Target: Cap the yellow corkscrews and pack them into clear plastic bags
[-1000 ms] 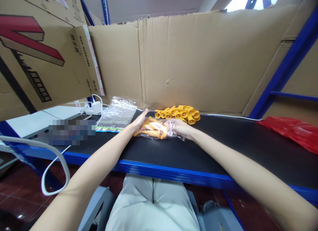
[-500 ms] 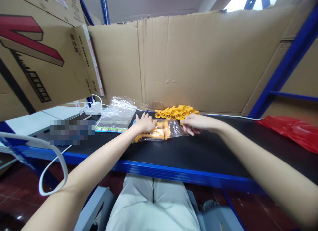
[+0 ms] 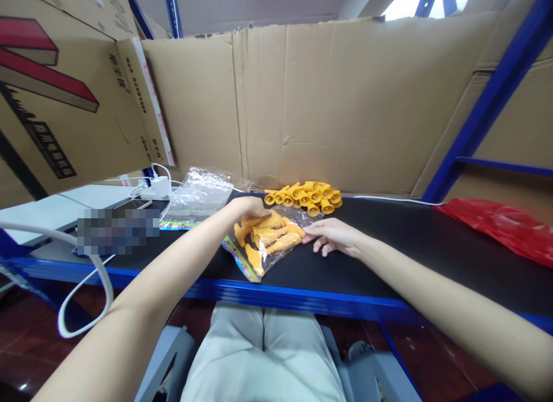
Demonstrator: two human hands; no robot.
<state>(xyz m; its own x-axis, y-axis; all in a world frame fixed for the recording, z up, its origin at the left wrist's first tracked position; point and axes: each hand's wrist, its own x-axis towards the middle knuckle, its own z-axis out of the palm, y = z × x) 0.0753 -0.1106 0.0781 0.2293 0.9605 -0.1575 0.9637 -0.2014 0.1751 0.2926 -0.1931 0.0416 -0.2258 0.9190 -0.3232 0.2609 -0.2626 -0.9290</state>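
A clear plastic bag [image 3: 280, 253] of orange-yellow plastic pieces [image 3: 273, 235] lies tilted on the black tabletop. Its colourful printed strip [image 3: 242, 261] points toward the front left. My left hand [image 3: 251, 207] is closed at the far left side of the bag, its fingertips partly hidden, seemingly gripping the film. At the right end, my right hand [image 3: 332, 236] pinches the bag between thumb and forefinger, the other fingers loosely curled. Just behind the bag is a pile of yellow plastic pieces with flared, trumpet-like ends [image 3: 306, 196].
Flat clear bags [image 3: 199, 189] with a printed strip lie to the left, near a white plug adapter [image 3: 156, 188] and cables. Red plastic film [image 3: 496, 226] lies at the right. Cardboard [image 3: 345, 108] walls the back, and a blue beam [image 3: 302, 298] edges the table.
The bag has turned, its printed strip swinging toward the front. My left hand went from spread on top to closed at its far side; my right hand moved down onto its right end.
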